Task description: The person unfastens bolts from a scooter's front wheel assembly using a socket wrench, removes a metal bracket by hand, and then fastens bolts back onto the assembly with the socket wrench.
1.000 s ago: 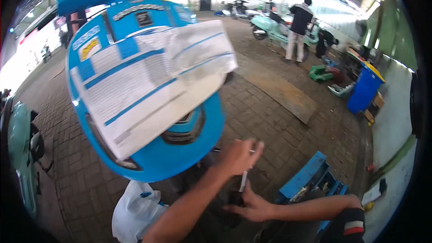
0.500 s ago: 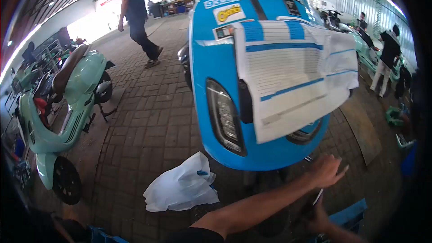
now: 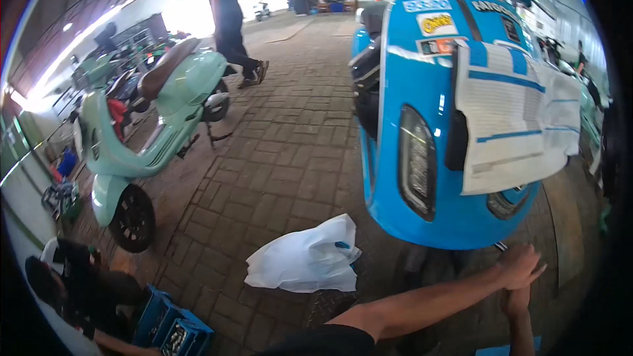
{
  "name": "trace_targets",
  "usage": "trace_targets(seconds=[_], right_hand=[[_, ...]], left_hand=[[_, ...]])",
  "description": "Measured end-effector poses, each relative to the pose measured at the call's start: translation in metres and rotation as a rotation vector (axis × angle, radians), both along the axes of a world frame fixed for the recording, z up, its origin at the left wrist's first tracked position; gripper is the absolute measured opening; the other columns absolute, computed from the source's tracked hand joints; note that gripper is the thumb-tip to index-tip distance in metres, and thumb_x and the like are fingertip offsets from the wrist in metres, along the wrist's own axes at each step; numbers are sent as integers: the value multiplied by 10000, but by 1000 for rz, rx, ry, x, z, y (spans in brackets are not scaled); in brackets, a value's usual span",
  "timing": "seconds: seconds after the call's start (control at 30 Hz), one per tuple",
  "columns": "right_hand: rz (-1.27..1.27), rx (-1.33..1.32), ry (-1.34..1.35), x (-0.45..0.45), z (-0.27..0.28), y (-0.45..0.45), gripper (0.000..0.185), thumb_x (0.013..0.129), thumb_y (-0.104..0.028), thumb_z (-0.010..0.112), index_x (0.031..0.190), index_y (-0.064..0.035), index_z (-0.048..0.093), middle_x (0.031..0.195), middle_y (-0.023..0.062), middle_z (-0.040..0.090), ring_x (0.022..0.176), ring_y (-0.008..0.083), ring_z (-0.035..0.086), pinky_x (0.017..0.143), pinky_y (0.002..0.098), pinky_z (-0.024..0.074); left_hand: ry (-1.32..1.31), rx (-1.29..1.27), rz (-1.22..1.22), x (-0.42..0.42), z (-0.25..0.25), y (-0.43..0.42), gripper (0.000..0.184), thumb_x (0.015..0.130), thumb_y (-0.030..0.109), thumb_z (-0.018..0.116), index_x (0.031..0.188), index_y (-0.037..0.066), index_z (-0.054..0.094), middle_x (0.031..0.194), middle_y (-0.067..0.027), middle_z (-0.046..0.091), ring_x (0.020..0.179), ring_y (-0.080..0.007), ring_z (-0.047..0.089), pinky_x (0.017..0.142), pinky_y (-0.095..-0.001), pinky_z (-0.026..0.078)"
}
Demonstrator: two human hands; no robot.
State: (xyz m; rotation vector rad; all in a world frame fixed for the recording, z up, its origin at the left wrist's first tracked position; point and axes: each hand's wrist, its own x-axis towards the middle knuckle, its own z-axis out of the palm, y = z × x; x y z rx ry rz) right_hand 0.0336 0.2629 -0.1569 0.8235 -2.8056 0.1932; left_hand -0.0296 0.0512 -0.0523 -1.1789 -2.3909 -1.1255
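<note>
Beneath the nose of a blue scooter (image 3: 389, 184), my left hand (image 3: 519, 267) reaches across to the right, fingers curled with one digit sticking out. My right hand (image 3: 517, 302) rises from below and meets it; its fingers are mostly hidden behind the left hand. Whatever lies between them cannot be made out. A short metal piece (image 3: 501, 246) shows just above my left hand, under the scooter's edge. White paper sheets with blue bands (image 3: 508, 118) cover part of the scooter's front. A white plastic bag (image 3: 303, 257) lies on the bricks left of my forearm.
A mint-green scooter (image 3: 158, 105) is parked at left. A co-worker (image 3: 72, 283) crouches at lower left beside blue crates (image 3: 158, 310) holding small metal parts. Another person (image 3: 227, 20) stands farther back. A blue object (image 3: 508, 348) lies by my right forearm.
The view has swung left, shifting the blue scooter rightward and bringing in the crouching co-worker. My hands have come together; the thin bright object seen in my right hand is now out of sight.
</note>
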Motion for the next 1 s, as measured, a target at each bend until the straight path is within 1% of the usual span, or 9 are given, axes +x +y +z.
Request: trace_targets(seconds=[0.07, 0.1, 0.13, 0.27, 0.37, 0.47, 0.5, 0.6, 1.0], right_hand=[[-78, 18, -156, 19, 45, -37, 450, 1073, -209, 527, 1460, 17, 489, 1442, 242, 552, 1252, 440, 564, 1057, 516, 449], [-116, 38, -259, 37, 65, -54, 480, 1067, -222, 539, 1479, 16, 476, 1468, 248, 543, 1301, 449, 538, 1078, 524, 436], [-150, 63, -359, 39, 70, -66, 510, 1062, -235, 551, 1498, 15, 463, 1494, 255, 534, 1351, 458, 512, 1100, 531, 423], [-153, -1107, -913, 125, 125, -153, 625, 1041, -171, 648, 1569, 15, 368, 1420, 227, 565, 1309, 354, 538, 1047, 474, 486], [-546, -1209, -1138, 124, 167, -158, 651, 1041, -178, 654, 1588, -5, 346, 1465, 249, 548, 1314, 354, 561, 1038, 475, 510], [-572, -931, -1035, 116, 125, -139, 686, 1043, -192, 664, 1607, -25, 311, 1459, 243, 543, 1228, 338, 615, 979, 462, 552], [-480, -1031, -824, 127, 130, -166, 712, 1034, -197, 687, 1609, -25, 305, 1448, 231, 547, 1196, 317, 613, 953, 445, 550], [-411, -1113, -918, 128, 115, -154, 693, 1020, -170, 703, 1584, -4, 337, 1407, 218, 565, 1208, 321, 572, 1013, 449, 498], [-407, -1075, -889, 121, 137, -171, 696, 1014, -154, 706, 1584, -10, 334, 1395, 212, 569, 1212, 321, 563, 1031, 450, 479]], left_hand=[[-31, 59, -45, 2, -3, 3, 399, 984, 362, 610, 889, -26, 621, 881, -255, 604, 851, -428, 609, 791, -553, 488], [-114, 12, -69, 9, 8, -6, 461, 1013, 410, 556, 945, -30, 675, 988, -258, 630, 1011, -408, 633, 933, -531, 489], [-144, 12, -25, 14, 4, 1, 461, 1013, 410, 556, 945, -30, 675, 988, -258, 630, 1011, -408, 633, 933, -531, 489], [-115, -9, -97, -2, 10, 0, 472, 1014, 412, 551, 948, -36, 686, 975, -256, 638, 988, -401, 636, 917, -532, 496], [-119, -14, -173, -2, 9, 10, 481, 1014, 413, 548, 951, -40, 694, 965, -254, 644, 971, -397, 638, 905, -532, 501], [-120, -37, -208, -13, 8, 6, 489, 1015, 414, 544, 954, -45, 702, 955, -252, 650, 955, -392, 640, 893, -533, 506], [-125, -38, -219, -15, 7, 6, 492, 1015, 415, 543, 954, -46, 705, 951, -252, 652, 949, -390, 641, 889, -533, 508], [-143, -22, -251, -17, 10, 13, 501, 1016, 416, 539, 957, -51, 713, 941, -250, 658, 932, -385, 643, 877, -534, 513], [-159, -58, -337, -25, 13, 23, 538, 1018, 421, 525, 967, -68, 745, 900, -243, 681, 864, -366, 652, 829, -536, 532]])
